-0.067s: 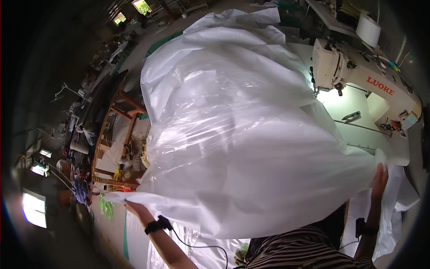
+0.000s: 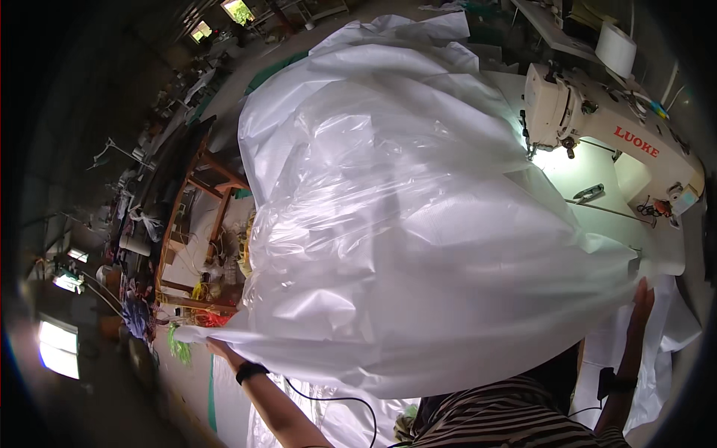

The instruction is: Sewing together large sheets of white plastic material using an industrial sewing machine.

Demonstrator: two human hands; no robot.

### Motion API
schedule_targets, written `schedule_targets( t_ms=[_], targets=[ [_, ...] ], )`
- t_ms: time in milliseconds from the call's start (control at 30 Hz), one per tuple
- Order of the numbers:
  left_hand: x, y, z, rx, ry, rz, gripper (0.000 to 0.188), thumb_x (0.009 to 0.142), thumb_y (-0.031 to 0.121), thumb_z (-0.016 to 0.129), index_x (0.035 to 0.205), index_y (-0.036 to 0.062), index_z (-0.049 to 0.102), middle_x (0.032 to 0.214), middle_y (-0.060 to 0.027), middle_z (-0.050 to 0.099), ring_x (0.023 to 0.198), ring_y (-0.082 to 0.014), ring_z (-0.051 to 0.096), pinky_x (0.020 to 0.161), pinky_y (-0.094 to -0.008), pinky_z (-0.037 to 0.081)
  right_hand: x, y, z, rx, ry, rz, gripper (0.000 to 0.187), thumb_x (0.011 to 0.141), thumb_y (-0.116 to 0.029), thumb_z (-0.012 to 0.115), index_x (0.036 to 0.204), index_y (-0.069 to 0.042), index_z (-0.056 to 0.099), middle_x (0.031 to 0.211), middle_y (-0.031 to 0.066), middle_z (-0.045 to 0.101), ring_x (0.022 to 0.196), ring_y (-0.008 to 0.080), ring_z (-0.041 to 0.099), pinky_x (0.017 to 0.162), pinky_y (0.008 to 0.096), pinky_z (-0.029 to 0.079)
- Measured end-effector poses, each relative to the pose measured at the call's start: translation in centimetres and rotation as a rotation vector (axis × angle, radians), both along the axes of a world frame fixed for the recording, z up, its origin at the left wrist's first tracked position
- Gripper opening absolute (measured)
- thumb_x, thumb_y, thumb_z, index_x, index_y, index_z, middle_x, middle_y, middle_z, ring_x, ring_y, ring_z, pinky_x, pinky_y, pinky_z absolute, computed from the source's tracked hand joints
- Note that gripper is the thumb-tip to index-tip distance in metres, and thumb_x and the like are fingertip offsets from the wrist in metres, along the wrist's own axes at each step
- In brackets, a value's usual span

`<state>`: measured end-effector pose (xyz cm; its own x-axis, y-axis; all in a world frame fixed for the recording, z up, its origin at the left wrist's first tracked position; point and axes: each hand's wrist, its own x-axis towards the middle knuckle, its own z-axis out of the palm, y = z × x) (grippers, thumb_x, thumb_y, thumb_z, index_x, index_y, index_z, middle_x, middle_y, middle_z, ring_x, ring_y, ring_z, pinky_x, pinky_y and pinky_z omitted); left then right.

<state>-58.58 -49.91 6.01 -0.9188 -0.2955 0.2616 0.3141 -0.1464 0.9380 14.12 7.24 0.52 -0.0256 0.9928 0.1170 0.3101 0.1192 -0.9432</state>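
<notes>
At the near left edge of the translucent white plastic sheet (image 2: 448,261), the left hand (image 2: 224,351) meets a fold, its fingers hidden, so its grip cannot be told. The sheet spreads rightward to the sewing machine (image 2: 571,112). Beside its right corner, the right hand (image 2: 642,305) has dropped slightly, loosely open and apparently empty; that side seems released.

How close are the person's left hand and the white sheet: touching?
Touching. The head view shows the left hand holding the white sheet by its edge.
</notes>
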Motion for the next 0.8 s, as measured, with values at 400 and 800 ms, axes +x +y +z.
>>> schedule_targets(
  t_ms=[400,800],
  targets=[
    [-10.3,-3.3,-0.8,-0.012,0.196,-0.254,0.01,0.093,0.007,0.057,0.1,0.0009,0.059,0.092,-0.0077,0.06,0.084,-0.0214,0.059,0.078,-0.0339,0.05,-16.5,-12.5,14.2,0.496,-0.316,0.593,0.037,0.094,-0.023,0.057,0.121,0.002,0.059,0.12,0.0175,0.061,0.116,0.0323,0.055,0.104,0.0471,0.039],
    [7.6,12.2,11.9,-0.983,0.744,-0.056,0.051,0.092,0.022,0.057,0.138,0.0031,0.047,0.136,-0.0186,0.053,0.133,-0.0378,0.045,0.117,-0.0507,0.023,-34.9,-20.6,10.6,0.415,-0.34,1.752,0.02,0.087,-0.026,0.069,0.093,-0.007,0.069,0.092,0.0037,0.07,0.091,0.0253,0.067,0.092,0.037,0.051]
  ],
)
